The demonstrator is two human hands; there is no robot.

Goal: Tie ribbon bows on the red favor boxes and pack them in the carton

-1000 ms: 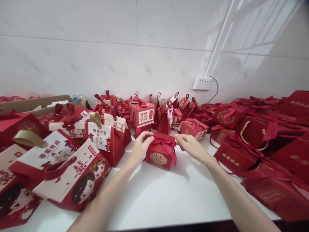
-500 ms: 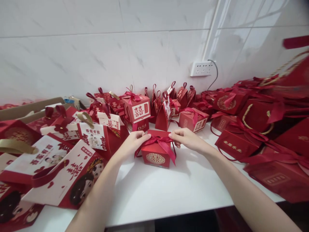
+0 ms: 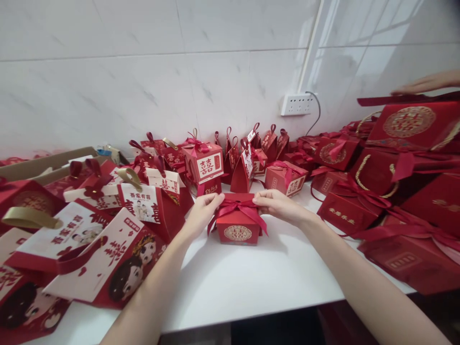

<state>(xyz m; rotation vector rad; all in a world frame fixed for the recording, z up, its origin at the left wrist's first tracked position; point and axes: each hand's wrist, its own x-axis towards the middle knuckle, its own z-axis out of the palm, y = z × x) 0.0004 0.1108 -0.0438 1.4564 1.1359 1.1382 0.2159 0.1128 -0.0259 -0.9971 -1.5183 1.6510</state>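
"Bow (image 3: 237,205) in hand?"
"Yes, seemingly being shaped: left hand (image 3: 201,211) pinches its left side, right hand (image 3: 278,203) its right."
"And the box (image 3: 237,234)?"
"Upright on the table (image 3: 264,278), between both hands."
"What does the next move call for?"
"An even, gentle pull, I'd say, keeping the knot centred."

The single view looks out from the person's head, forward and tilted down, across the white table (image 3: 247,280) toward the tiled wall (image 3: 125,86) behind it. It sits close: both forearms (image 3: 160,278) run in from the bottom of the frame, and the left hand (image 3: 201,213) and right hand (image 3: 278,206) meet its middle.
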